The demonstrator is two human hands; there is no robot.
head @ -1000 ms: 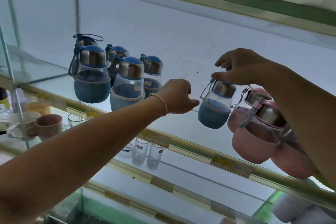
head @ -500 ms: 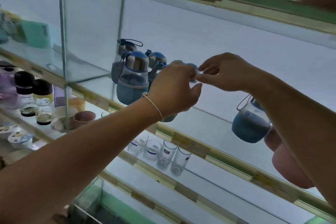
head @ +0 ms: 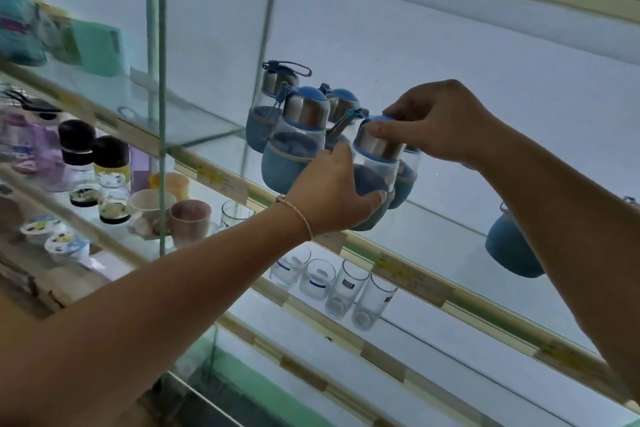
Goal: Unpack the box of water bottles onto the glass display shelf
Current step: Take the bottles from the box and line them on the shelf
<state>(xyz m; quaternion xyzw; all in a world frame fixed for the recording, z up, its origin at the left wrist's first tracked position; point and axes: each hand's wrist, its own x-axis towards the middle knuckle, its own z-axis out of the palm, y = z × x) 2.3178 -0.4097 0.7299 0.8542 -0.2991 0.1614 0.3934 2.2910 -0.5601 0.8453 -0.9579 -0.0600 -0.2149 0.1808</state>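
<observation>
Blue bottle (head: 377, 149) sits in our hands: our left hand (head: 332, 191) wraps its belly, our right hand (head: 436, 125) pinches its lid (head: 380, 118).

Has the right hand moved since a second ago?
Yes: the right hand moved left along the glass shelf, from the lone bottle to a grouped bottle's cap.

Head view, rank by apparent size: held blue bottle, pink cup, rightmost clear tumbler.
1. held blue bottle, largest, though the left hand hides part.
2 and 3. rightmost clear tumbler and pink cup look alike; not ranked.
</observation>
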